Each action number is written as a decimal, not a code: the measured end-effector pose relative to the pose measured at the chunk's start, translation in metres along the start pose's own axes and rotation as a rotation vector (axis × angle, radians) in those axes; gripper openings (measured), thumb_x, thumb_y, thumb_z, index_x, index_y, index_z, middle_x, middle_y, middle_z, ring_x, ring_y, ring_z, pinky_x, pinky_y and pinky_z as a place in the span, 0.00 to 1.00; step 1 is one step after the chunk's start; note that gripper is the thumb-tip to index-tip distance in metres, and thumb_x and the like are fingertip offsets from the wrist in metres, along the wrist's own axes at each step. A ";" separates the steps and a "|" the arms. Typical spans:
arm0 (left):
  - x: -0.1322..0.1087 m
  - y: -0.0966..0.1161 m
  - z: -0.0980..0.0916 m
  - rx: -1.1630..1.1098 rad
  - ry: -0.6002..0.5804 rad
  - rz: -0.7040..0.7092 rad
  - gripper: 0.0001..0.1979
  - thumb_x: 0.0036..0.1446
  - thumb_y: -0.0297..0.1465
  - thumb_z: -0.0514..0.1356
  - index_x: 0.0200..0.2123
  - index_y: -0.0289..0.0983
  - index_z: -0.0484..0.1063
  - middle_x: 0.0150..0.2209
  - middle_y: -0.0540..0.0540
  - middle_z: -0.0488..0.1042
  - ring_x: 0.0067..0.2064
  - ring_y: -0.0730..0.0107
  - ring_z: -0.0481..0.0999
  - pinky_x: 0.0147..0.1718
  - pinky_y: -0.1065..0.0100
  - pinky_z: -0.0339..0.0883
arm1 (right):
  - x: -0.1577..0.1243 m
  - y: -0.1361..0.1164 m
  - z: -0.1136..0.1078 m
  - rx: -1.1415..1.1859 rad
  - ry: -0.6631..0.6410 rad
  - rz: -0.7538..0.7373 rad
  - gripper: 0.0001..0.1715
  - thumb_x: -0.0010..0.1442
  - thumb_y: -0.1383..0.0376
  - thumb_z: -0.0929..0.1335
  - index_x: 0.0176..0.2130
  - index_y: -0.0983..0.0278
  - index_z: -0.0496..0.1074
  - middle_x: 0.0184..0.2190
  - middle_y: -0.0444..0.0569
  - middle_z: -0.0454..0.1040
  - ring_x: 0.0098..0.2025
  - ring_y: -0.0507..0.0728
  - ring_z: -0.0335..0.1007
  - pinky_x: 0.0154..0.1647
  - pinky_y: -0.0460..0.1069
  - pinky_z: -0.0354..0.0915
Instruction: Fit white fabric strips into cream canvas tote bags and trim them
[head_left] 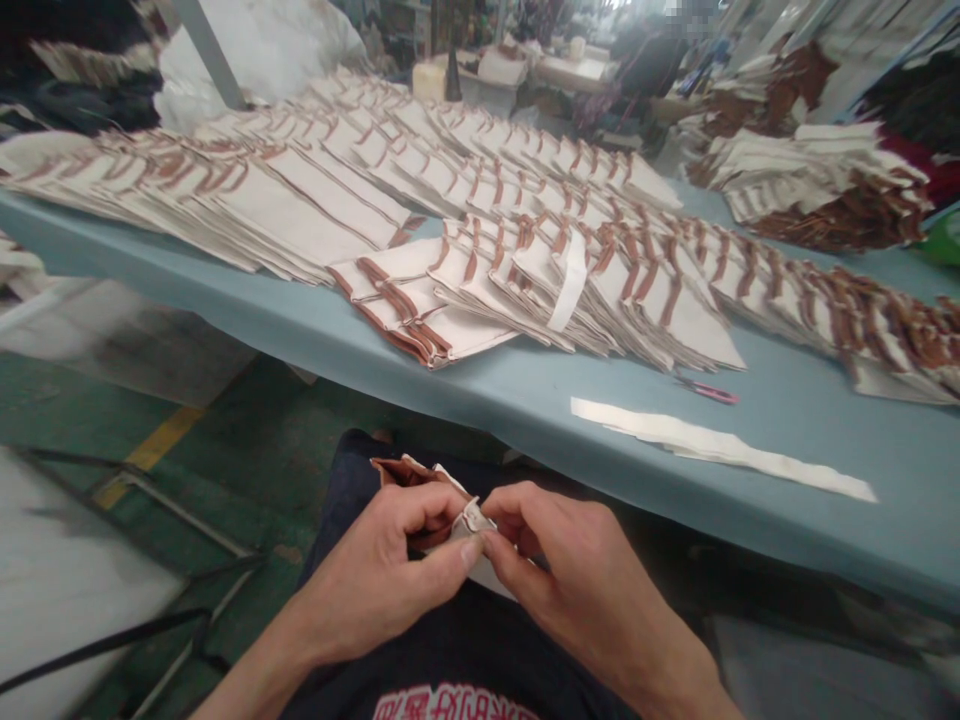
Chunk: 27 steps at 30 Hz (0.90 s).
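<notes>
Above my lap, my left hand and my right hand pinch a folded cream cloth piece with brown trim. Their thumbs and fingertips meet at a small fold of it, and part of the cloth is hidden behind my fingers. Beyond my hands, overlapping rows of similar cream cloth pieces with brown edging cover a light blue table. A white band lies across one row. Near the table's front edge are pink-handled scissors and a long cream fabric strip.
Further bundles of brown-and-cream cloth lie at the far right of the table. A white sack stands behind the far left. A person in dark clothing is at the back. The green floor and a metal frame are to my left.
</notes>
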<state>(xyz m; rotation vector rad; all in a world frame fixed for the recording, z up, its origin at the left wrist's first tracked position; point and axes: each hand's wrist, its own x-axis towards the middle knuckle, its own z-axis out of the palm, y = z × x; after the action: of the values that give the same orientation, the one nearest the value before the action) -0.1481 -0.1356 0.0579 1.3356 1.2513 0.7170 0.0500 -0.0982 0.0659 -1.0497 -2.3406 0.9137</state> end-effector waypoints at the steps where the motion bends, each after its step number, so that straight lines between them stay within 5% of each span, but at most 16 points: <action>1: 0.000 0.000 0.000 0.002 -0.004 0.005 0.14 0.61 0.36 0.55 0.29 0.35 0.74 0.28 0.49 0.70 0.31 0.69 0.67 0.30 0.69 0.60 | 0.000 0.000 0.001 0.009 0.004 0.007 0.03 0.68 0.68 0.69 0.40 0.62 0.75 0.31 0.45 0.81 0.28 0.53 0.77 0.28 0.45 0.63; 14: 0.002 -0.016 0.014 -0.049 0.172 0.034 0.11 0.59 0.33 0.54 0.27 0.36 0.70 0.25 0.52 0.66 0.28 0.72 0.63 0.28 0.71 0.58 | 0.003 0.006 0.026 0.140 0.072 0.217 0.05 0.64 0.68 0.68 0.34 0.61 0.71 0.24 0.41 0.74 0.23 0.51 0.69 0.23 0.44 0.60; 16: 0.002 -0.018 0.014 -0.047 0.177 0.009 0.11 0.59 0.33 0.54 0.27 0.36 0.70 0.25 0.53 0.66 0.28 0.72 0.62 0.27 0.71 0.57 | 0.004 0.009 0.025 0.078 0.081 0.136 0.04 0.66 0.69 0.68 0.36 0.62 0.71 0.25 0.41 0.75 0.23 0.51 0.70 0.24 0.44 0.61; 22: 0.001 -0.010 0.015 0.054 0.175 0.017 0.11 0.59 0.32 0.54 0.26 0.36 0.68 0.23 0.54 0.64 0.26 0.74 0.62 0.26 0.71 0.56 | 0.009 0.017 0.006 -0.363 0.154 -0.413 0.09 0.74 0.68 0.65 0.40 0.64 0.74 0.35 0.50 0.82 0.32 0.55 0.77 0.30 0.49 0.64; 27: 0.002 -0.005 0.017 0.132 0.194 0.030 0.11 0.58 0.30 0.53 0.25 0.36 0.69 0.22 0.54 0.65 0.26 0.73 0.63 0.26 0.71 0.54 | 0.012 0.016 0.006 -0.253 0.136 -0.352 0.09 0.68 0.73 0.66 0.34 0.64 0.73 0.30 0.47 0.79 0.30 0.54 0.76 0.30 0.48 0.63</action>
<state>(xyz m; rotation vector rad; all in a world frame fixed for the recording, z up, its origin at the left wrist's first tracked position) -0.1326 -0.1395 0.0495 1.4204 1.4565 0.8122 0.0466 -0.0831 0.0515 -0.7253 -2.4594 0.4112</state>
